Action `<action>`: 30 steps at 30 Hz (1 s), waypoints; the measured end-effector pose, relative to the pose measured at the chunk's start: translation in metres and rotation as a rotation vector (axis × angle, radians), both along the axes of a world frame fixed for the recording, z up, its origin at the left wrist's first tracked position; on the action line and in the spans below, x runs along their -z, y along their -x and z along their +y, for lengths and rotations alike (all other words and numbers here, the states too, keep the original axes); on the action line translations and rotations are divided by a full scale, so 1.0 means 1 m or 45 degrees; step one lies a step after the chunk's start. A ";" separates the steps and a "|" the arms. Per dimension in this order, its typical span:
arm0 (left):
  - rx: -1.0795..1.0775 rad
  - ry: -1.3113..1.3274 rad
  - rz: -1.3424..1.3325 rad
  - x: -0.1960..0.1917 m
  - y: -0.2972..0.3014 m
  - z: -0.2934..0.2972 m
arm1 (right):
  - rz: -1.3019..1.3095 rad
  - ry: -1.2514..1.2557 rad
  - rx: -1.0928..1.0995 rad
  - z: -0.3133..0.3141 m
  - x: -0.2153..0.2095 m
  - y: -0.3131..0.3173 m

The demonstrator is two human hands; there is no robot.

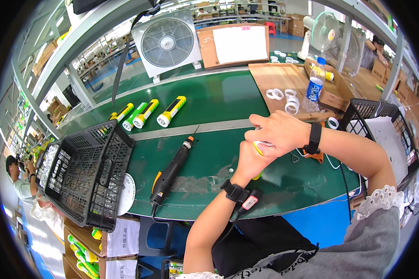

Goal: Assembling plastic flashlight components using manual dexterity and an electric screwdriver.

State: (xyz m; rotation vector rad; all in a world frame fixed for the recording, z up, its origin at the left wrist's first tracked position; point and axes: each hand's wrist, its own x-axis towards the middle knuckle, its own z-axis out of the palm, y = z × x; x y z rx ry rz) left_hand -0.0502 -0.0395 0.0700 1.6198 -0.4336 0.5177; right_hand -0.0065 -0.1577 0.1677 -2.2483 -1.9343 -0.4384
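Over the right half of the green bench, my left hand (253, 162) and my right hand (280, 132) are closed together, fingers touching. Between them is a flashlight (258, 148), mostly covered by my fingers; a yellow rim with white shows, and a yellow-green bit below my left hand. My right hand lies over its upper end, and whether a separate part is in that hand is hidden. A black electric screwdriver (170, 174) lies left of my hands, bit pointing away. Several yellow, green and white flashlights (171, 111) lie on the far strip of the bench.
Black crates stand at left (86, 172) and right (400, 139). White rings (291, 102) and a water bottle (314, 83) sit on a wooden board (265, 76), beside a cardboard box (335, 100). A box fan (166, 44) stands behind. Boxes of flashlights (84, 255) are below left.
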 end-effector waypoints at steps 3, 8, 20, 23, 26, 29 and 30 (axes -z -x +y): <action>-0.052 -0.014 0.025 -0.002 0.002 -0.001 | 0.004 -0.020 0.054 0.002 0.002 0.000; -0.122 -0.059 0.038 -0.002 0.003 -0.005 | 0.015 -0.040 0.128 -0.001 0.002 0.003; -0.259 -0.093 -0.128 -0.001 -0.002 -0.005 | 0.212 -0.127 0.114 0.008 0.012 -0.016; 0.057 0.161 0.316 0.005 -0.006 0.004 | 0.712 -0.265 -0.017 0.010 0.012 -0.031; 0.195 0.448 0.456 0.003 -0.005 0.006 | 1.223 -0.118 0.561 0.013 -0.007 -0.023; 0.136 0.478 0.502 -0.001 -0.004 0.006 | 0.762 -0.075 0.380 0.025 -0.006 -0.028; 0.097 0.470 0.527 -0.001 -0.004 0.007 | 0.716 0.050 0.520 0.027 -0.010 -0.026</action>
